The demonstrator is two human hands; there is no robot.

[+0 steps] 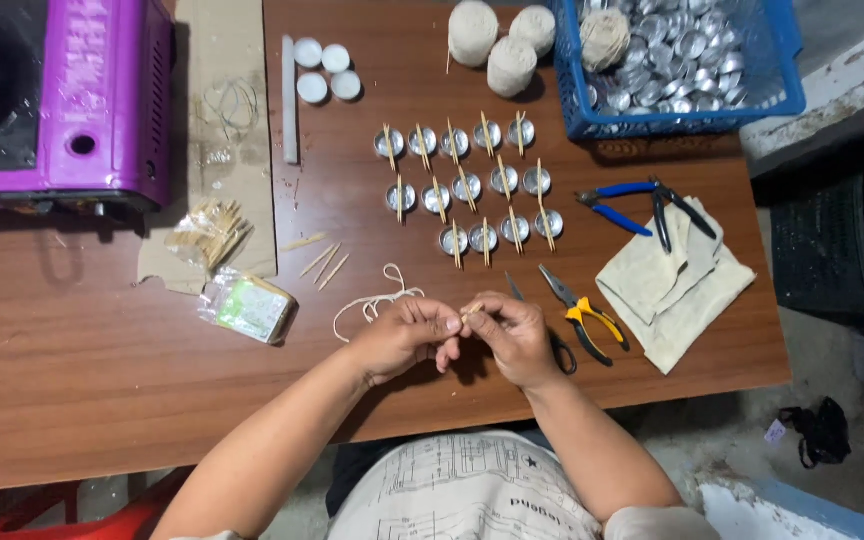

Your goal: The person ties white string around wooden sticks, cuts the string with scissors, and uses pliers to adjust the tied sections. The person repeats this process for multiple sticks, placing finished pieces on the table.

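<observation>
Two bare hands meet at the near edge of the wooden table [102,350]: the left hand [407,335] and the right hand [512,335] both pinch a short wooden stick [472,309] between thumb and fingertips, with the stick poking up just where the two hands touch. A loose length of white string [377,300] lies on the table just beyond the left hand. Beyond the hands stand three rows of small metal cups [467,187], most with a stick laid across the rim. Yellow-handled pliers [582,315] lie just beside the right hand, next to a folded cloth [672,285] and blue-handled pliers [617,205]. Farther back, a blue basket [782,95] holds more metal cups, with string balls [507,45] beside it.
</observation>
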